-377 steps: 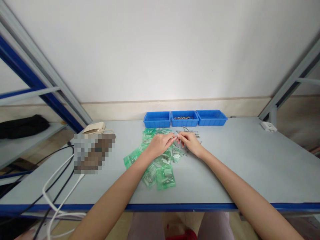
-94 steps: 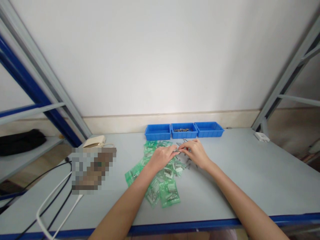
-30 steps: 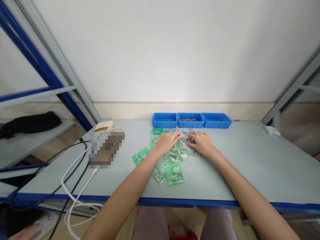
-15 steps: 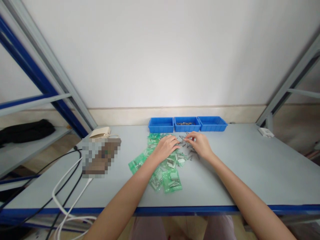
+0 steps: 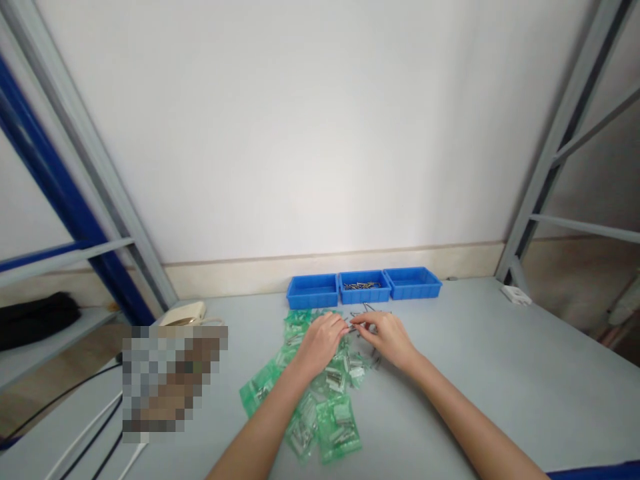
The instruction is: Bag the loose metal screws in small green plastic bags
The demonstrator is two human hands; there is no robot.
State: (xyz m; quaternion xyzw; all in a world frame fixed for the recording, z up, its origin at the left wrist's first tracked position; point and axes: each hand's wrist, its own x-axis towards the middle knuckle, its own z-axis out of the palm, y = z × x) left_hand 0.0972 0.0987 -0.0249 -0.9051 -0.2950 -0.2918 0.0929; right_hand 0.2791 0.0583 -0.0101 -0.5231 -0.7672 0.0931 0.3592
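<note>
My left hand point(image 5: 323, 341) is closed, fingers curled together over the upper part of a spread of green-tinted clear bags point(image 5: 339, 427). What its fingertips hold is too small to make out. Close beside it, my right hand point(image 5: 390, 339) pinches a thin metal piece, its fingertips almost touching those of the left. Loose screw-like metal pieces point(image 5: 367, 307) lie around and partly under the right hand. Through the plastic, short metal and whitish parts show in the bags. Behind both hands stands a blue bin point(image 5: 365, 295) with thin metal pieces in it.
Two more blue bins, a left one point(image 5: 313, 299) and a right one point(image 5: 414, 291), flank the middle bin along the wall. On the left are a cream box point(image 5: 185, 312), a blurred-out patch and cables. A white adapter point(image 5: 516, 295) lies far right.
My right hand has moved left, away from the loose metal pieces, and its fingertips now meet near the left hand's. The camera view has tilted upward, so everything sits lower.
</note>
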